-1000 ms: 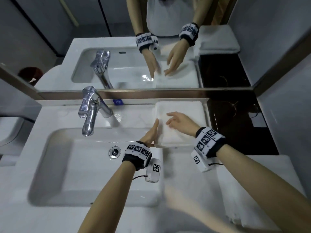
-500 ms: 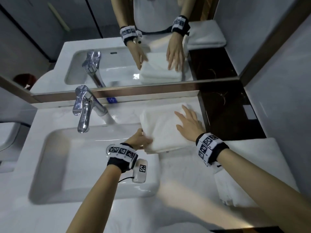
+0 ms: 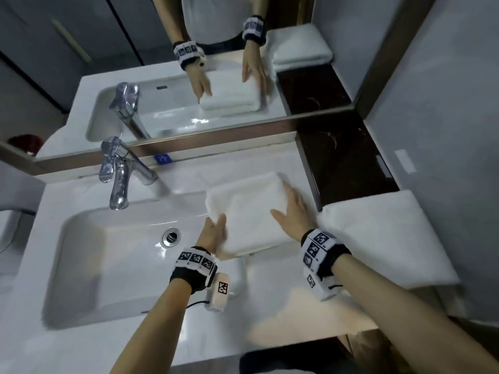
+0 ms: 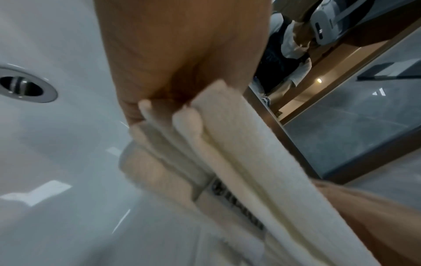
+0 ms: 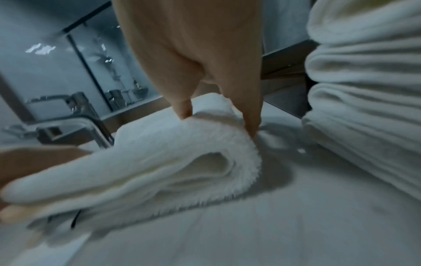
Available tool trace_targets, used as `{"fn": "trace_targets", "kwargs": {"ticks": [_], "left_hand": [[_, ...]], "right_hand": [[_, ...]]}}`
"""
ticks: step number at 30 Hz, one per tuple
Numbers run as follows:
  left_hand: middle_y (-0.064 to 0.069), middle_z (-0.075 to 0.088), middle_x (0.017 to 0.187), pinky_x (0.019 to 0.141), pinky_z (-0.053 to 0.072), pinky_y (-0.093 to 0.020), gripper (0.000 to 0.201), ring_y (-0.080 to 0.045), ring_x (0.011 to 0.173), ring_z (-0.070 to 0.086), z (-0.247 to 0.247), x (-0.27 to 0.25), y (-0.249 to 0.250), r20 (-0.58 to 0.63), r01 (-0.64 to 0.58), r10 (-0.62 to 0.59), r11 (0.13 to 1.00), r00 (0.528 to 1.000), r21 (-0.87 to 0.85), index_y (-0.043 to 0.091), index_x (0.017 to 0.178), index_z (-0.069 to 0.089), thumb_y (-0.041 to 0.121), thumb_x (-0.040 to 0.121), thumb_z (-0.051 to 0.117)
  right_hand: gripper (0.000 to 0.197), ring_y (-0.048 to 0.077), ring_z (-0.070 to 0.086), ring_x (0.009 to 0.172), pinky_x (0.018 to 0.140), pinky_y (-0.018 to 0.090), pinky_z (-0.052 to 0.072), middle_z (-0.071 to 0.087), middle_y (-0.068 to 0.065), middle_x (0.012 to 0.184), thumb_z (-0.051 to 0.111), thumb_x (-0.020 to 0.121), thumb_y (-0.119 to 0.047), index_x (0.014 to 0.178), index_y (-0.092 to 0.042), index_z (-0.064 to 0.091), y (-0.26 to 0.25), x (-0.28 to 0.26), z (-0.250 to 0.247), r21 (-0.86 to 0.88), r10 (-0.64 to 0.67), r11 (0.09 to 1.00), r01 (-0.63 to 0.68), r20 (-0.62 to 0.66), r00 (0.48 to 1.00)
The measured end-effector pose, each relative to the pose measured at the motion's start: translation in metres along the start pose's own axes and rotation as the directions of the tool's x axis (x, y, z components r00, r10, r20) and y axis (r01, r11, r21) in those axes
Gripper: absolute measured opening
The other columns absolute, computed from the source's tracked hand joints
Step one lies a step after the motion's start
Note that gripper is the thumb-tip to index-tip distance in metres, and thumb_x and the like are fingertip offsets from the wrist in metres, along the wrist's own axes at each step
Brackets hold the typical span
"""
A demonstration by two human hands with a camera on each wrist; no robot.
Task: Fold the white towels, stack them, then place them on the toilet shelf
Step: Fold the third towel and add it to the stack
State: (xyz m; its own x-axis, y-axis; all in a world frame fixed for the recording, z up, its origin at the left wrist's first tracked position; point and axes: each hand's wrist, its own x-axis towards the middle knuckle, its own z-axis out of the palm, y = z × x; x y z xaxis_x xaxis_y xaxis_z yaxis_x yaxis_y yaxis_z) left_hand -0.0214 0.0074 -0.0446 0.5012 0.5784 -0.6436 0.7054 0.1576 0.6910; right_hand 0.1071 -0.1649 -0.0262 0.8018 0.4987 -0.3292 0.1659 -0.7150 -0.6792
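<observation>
White terry fills both hands: the left hand (image 3: pixel 213 233) curls around the near-left corner of the folded towel (image 3: pixel 248 217), thumb on top and fingers tucked under the layered edge, while the right hand (image 3: pixel 294 211) lies on the towel's right side with fingers wrapping down over its rounded fold. Judging by this, the step in hand is lifting or squaring the bundle; it will go best if both hands press the layers together evenly and keep the bundle level, so that the loose edges at the left corner do not slide apart. The towel sits on the worktop (image 3: pixel 270 306) just right of the sink basin (image 3: pixel 113 255), its left edge overhanging the basin rim. It looks thick and plush, folded into several layers, 1 side a smooth rounded fold, the other showing stacked hems. Further right of the basin, a second folded towel (image 3: pixel 378 238) lies close beside the first.
</observation>
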Motion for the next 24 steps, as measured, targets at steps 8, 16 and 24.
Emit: {"fn": "trace_targets", "kwargs": {"ticks": [8,16,24], "left_hand": [[-0.014,0.060,0.126,0.103,0.044,-0.045,0.038,-0.030,0.114,0.059,-0.003,-0.066,0.009,-0.096,-0.151,0.136,0.973,0.986,-0.175,0.007,0.126,0.050,0.033,0.098,0.045],[0.000,0.062,0.104,0.064,0.055,-0.028,0.030,-0.017,0.093,0.063,0.082,-0.147,0.057,0.001,-0.372,0.377,0.915,0.926,-0.153,0.018,0.113,0.044,0.042,0.097,0.041],[-0.004,0.052,0.091,0.048,0.040,-0.030,0.030,-0.028,0.076,0.055,0.191,-0.173,0.067,0.072,-0.432,0.436,0.899,0.897,-0.066,0.011,0.108,0.032,0.040,0.098,0.036]], "right_hand": [[0.052,0.025,0.058,0.108,0.097,0.039,0.047,0.060,0.010,0.125,0.069,0.082,-0.029,0.125,-0.008,0.048,-0.008,-0.045,-0.043,0.410,0.122,0.896,-0.169,0.138,0.983],[0.046,0.019,0.058,0.105,0.089,0.035,0.049,0.059,-0.001,0.118,0.066,0.081,-0.026,0.123,-0.022,0.047,0.038,-0.101,-0.165,0.508,0.051,0.861,0.017,-0.119,0.992],[0.058,0.028,0.050,0.117,0.098,0.037,0.041,0.051,0.012,0.134,0.066,0.083,-0.019,0.135,-0.011,0.041,0.103,-0.128,-0.230,0.167,0.066,0.986,-0.004,-0.367,0.928]]}}
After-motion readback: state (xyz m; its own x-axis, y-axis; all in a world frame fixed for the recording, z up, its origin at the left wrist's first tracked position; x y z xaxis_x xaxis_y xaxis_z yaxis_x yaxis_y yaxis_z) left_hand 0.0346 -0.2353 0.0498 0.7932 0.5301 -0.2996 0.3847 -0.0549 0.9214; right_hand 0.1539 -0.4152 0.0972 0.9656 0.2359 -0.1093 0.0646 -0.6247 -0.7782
